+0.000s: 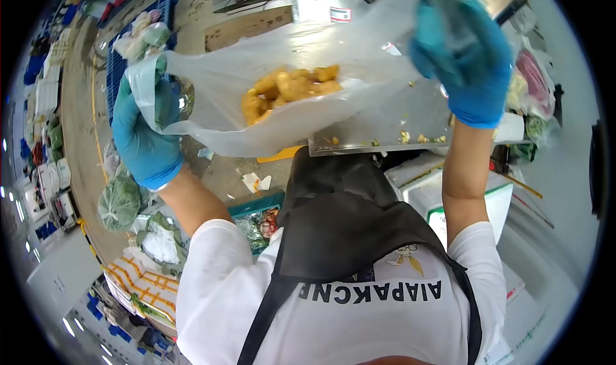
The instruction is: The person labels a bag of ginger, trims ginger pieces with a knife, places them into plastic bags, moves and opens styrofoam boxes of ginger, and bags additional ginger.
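A clear plastic bag [212, 83] is stretched between my two hands, held up in front of my apron. Knobbly yellow-brown pieces that look like ginger [295, 86] lie together in its sagging middle. My left hand [146, 140], in a blue-green glove, is closed on one end of the bag, the film draped over the fingers. On the other side my right hand [471, 60], gloved alike and slightly blurred, grips the opposite end. Plastic partly covers the fingers of both hands.
Below the bag is a metal worktop [385, 124] scattered with food scraps. A blue crate [168, 18] with bagged produce stands at the upper left. Several filled bags [120, 201] lie on the floor at left. White foam boxes [475, 201] are beside me at right.
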The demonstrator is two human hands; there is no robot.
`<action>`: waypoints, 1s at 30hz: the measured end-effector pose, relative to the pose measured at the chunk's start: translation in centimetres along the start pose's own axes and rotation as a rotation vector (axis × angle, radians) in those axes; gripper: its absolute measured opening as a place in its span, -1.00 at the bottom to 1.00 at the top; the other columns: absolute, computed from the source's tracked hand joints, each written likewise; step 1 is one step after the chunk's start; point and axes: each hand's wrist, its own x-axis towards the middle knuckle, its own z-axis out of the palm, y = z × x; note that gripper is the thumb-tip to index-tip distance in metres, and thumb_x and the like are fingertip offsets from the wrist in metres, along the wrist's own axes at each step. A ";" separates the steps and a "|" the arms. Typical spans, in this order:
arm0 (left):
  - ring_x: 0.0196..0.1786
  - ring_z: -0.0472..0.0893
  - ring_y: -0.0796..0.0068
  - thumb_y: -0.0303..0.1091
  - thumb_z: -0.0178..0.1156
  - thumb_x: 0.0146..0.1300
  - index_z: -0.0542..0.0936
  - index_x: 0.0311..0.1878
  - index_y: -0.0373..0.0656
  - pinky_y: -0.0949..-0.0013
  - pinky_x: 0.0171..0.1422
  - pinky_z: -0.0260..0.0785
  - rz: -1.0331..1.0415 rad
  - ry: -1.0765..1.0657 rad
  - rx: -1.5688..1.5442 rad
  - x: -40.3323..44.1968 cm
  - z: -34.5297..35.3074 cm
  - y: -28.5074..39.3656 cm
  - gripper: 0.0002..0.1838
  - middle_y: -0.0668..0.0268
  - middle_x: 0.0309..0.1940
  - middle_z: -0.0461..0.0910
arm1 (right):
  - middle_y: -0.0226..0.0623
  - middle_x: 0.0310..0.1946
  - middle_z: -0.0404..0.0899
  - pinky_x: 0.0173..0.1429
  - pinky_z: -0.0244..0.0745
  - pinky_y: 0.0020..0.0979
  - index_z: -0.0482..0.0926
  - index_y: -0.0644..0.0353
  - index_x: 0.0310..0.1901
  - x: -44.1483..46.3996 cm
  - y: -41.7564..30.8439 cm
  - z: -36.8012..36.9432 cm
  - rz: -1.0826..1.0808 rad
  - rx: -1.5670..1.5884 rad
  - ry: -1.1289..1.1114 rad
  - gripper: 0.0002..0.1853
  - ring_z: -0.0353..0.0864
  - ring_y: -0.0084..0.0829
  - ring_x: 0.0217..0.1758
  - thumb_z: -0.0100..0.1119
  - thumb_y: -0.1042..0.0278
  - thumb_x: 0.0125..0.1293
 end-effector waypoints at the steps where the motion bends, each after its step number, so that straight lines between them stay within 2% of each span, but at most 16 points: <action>1: -0.32 0.55 0.39 -0.36 0.05 0.19 0.47 0.08 -0.44 0.42 -0.21 0.39 0.031 0.062 0.066 -0.3 -1.5 0.6 -0.57 0.08 -0.16 0.59 | -0.11 -0.13 0.61 -0.43 0.36 -0.50 0.41 0.33 0.21 0.9 1.1 1.6 0.054 0.000 -0.116 -0.51 0.24 -0.67 -0.66 -0.08 0.10 0.44; 5: -0.02 0.61 0.32 -0.39 0.01 0.24 0.51 0.08 -0.39 0.38 0.15 0.43 -0.011 0.212 0.265 -0.9 -6.6 -0.7 -0.61 0.09 0.01 0.59 | -0.24 -0.25 0.65 -0.13 0.49 -0.53 0.62 0.20 0.08 3.3 4.8 7.7 0.503 0.078 -0.477 -0.48 0.29 -0.67 -0.56 0.00 -0.08 0.38; 7: 0.00 0.60 0.33 -0.44 0.01 0.24 0.53 0.07 -0.35 0.37 0.16 0.42 -0.033 0.217 0.342 -1.0 -11.2 -4.4 -0.64 0.13 0.02 0.60 | -0.31 -0.29 0.64 -0.13 0.46 -0.54 0.67 0.14 0.04 2.1 11.0 10.6 0.587 0.102 -0.460 -0.51 0.34 -0.63 -0.52 -0.01 -0.09 0.39; 9: -0.01 0.60 0.34 -0.50 0.01 0.23 0.57 0.00 -0.34 0.37 0.13 0.44 -0.130 0.329 0.152 -1.7 -17.4 -9.2 -0.70 0.14 -0.02 0.61 | -0.31 -0.29 0.64 -0.13 0.45 -0.53 0.70 0.11 -0.01 1.0 16.0 12.1 0.664 0.052 -0.573 -0.57 0.45 -0.59 -0.42 0.03 -0.03 0.38; 13: -0.09 0.61 0.38 -0.54 0.05 0.20 0.63 -0.21 -0.20 0.34 0.00 0.48 -0.391 0.511 -0.061 -2.6 -27.9 -19.3 -0.82 0.21 -0.14 0.65 | -0.35 -0.43 0.64 -0.11 0.47 -0.52 0.72 0.14 -0.08 -3.2 29.5 13.6 0.832 0.027 -0.491 -0.65 0.56 -0.57 -0.34 0.10 0.08 0.35; 16: -0.29 0.52 0.47 -0.46 0.11 0.18 0.63 -0.30 -0.14 0.39 -0.16 0.40 -0.519 0.679 0.049 -2.8 -30.1 -21.9 -0.89 0.37 -0.36 0.58 | -0.34 -0.41 0.67 -0.06 0.48 -0.49 0.73 0.17 -0.14 -3.5 30.1 13.8 0.895 -0.051 -0.393 -0.62 0.60 -0.52 -0.32 0.11 0.03 0.32; 17: -0.34 0.49 0.50 -0.44 0.11 0.18 0.62 -0.34 -0.12 0.40 -0.20 0.38 -0.578 0.751 0.045 -2.3 -29.6 -22.0 -0.90 0.40 -0.42 0.55 | -0.30 -0.32 0.68 -0.01 0.48 -0.45 0.70 0.19 -0.10 -3.6 29.8 13.3 0.907 -0.166 -0.484 -0.59 0.61 -0.46 -0.25 0.11 0.00 0.31; 19: -0.48 0.40 0.54 -0.38 0.14 0.14 0.49 -0.61 0.08 0.42 -0.38 0.20 -0.652 0.736 -0.037 -2.3 -31.0 -23.0 -0.79 0.49 -0.60 0.44 | -0.21 -0.16 0.69 0.07 0.48 -0.39 0.66 0.22 -0.02 -3.6 28.4 11.5 0.904 -0.411 -0.628 -0.52 0.64 -0.34 -0.11 0.13 -0.05 0.29; 20: -0.51 0.39 0.53 -0.30 0.16 0.10 0.45 -0.62 0.14 0.41 -0.40 0.17 -0.714 0.634 0.027 -2.3 -31.6 -22.8 -0.80 0.50 -0.62 0.44 | -0.14 -0.04 0.64 0.13 0.46 -0.34 0.61 0.23 0.05 -5.1 29.3 10.3 0.796 -0.507 -0.563 -0.47 0.62 -0.26 0.00 0.14 -0.08 0.28; 22: -0.47 0.42 0.47 -0.16 0.17 0.07 0.52 -0.52 0.12 0.39 -0.38 0.18 -0.759 0.763 0.146 -2.2 -28.8 -21.7 -0.88 0.48 -0.60 0.48 | -0.04 0.11 0.56 0.22 0.42 -0.28 0.51 0.21 0.18 -6.5 27.2 7.9 0.708 -0.615 -0.488 -0.41 0.57 -0.16 0.13 0.14 -0.08 0.27; 23: -0.36 0.49 0.36 -0.20 0.15 0.09 0.58 -0.42 -0.02 0.31 -0.29 0.29 -0.762 0.875 0.297 -1.7 -28.9 -22.3 -0.86 0.34 -0.47 0.56 | -0.02 0.15 0.53 0.25 0.40 -0.25 0.47 0.19 0.23 -6.9 24.2 6.1 0.732 -0.624 -0.488 -0.40 0.55 -0.13 0.17 0.14 -0.06 0.28; 25: -0.23 0.54 0.26 -0.30 0.16 0.10 0.60 -0.28 -0.27 0.20 -0.13 0.39 -0.608 0.921 0.316 -0.7 -29.9 -24.4 -0.78 0.16 -0.29 0.62 | -0.06 0.08 0.57 0.25 0.41 -0.29 0.52 0.14 0.19 -10.1 21.6 2.0 0.699 -0.497 -0.338 -0.50 0.57 -0.18 0.14 0.10 0.02 0.32; 27: -0.15 0.54 0.21 -0.43 0.16 0.09 0.56 -0.22 -0.45 0.11 0.00 0.40 -0.315 0.795 0.708 0.9 -24.5 -23.5 -0.74 0.05 -0.21 0.62 | -0.10 0.04 0.60 0.20 0.45 -0.29 0.53 0.11 0.18 -13.0 17.7 -1.9 0.798 -0.515 -0.250 -0.56 0.60 -0.21 0.07 0.07 0.09 0.35; 28: -0.16 0.54 0.19 -0.48 0.17 0.05 0.53 -0.15 -0.52 0.12 -0.01 0.40 -0.109 0.816 0.978 1.8 -17.6 -21.4 -0.69 0.01 -0.20 0.61 | -0.10 0.03 0.60 0.18 0.46 -0.29 0.53 0.11 0.18 -14.8 16.7 -3.7 0.817 -0.548 -0.190 -0.56 0.61 -0.22 0.04 0.07 0.10 0.35; 29: -0.15 0.52 0.14 -0.48 0.17 0.06 0.49 -0.08 -0.52 0.13 0.02 0.38 0.066 0.604 1.100 2.9 -15.9 -21.1 -0.64 -0.02 -0.15 0.58 | -0.11 0.02 0.61 0.17 0.47 -0.29 0.53 0.11 0.18 -17.2 15.7 -5.6 0.848 -0.584 -0.119 -0.56 0.62 -0.22 0.01 0.07 0.11 0.34; 30: -0.11 0.51 0.12 -0.47 0.14 0.09 0.46 0.04 -0.52 0.14 0.10 0.35 0.010 0.594 1.404 4.0 -13.3 -21.1 -0.57 -0.05 -0.10 0.56 | -0.11 0.01 0.61 0.15 0.48 -0.29 0.54 0.12 0.18 -20.0 14.5 -7.6 0.890 -0.626 -0.031 -0.57 0.63 -0.23 -0.02 0.07 0.12 0.34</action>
